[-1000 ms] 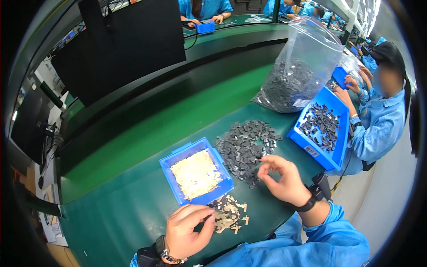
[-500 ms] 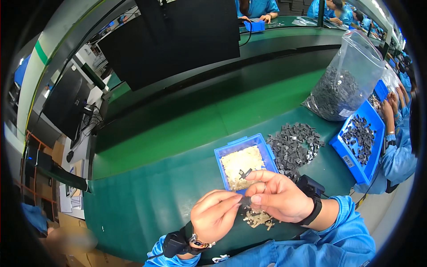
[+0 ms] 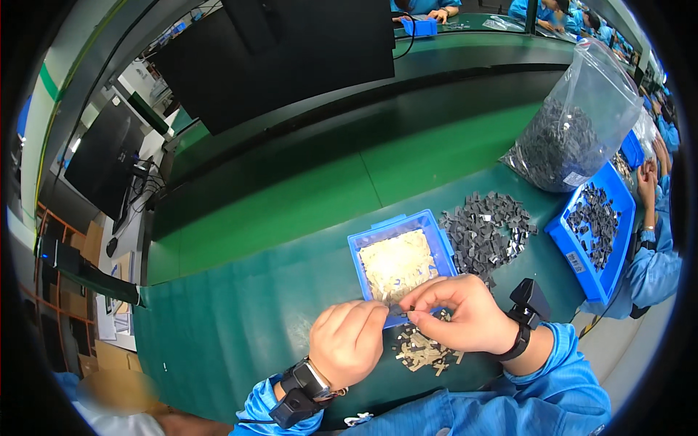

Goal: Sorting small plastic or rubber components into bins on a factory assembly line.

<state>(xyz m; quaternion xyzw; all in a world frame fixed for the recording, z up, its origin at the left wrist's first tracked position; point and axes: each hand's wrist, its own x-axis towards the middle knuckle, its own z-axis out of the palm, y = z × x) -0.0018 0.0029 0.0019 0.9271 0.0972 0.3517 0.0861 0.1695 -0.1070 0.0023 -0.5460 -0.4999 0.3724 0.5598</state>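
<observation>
My left hand (image 3: 347,340) is closed, its fingertips on a small dark grey piece (image 3: 397,309) just over the near edge of a blue bin (image 3: 354,251). From the other side my right hand (image 3: 465,314) pinches at the same piece with thumb and forefinger. Fingers cover most of it, so its exact kind cannot be made out. Inside the bin lie many small cream-coloured pieces (image 3: 398,263). Below my hands, a loose scatter of small beige strips (image 3: 425,352) lies on the green table.
Right of the bin is a heap of dark grey pieces (image 3: 483,225). Behind it stands a clear plastic bag (image 3: 560,142) of similar pieces. A blue tray (image 3: 578,272) with dark pieces sits at the right, beside a co-worker's sleeve (image 3: 647,269). A black panel (image 3: 269,65) hangs ahead.
My right forefinger has come down to the thumb; the dark piece by it half a second ago no longer shows there. My left hand has turned slightly, and the view has shifted a little.
</observation>
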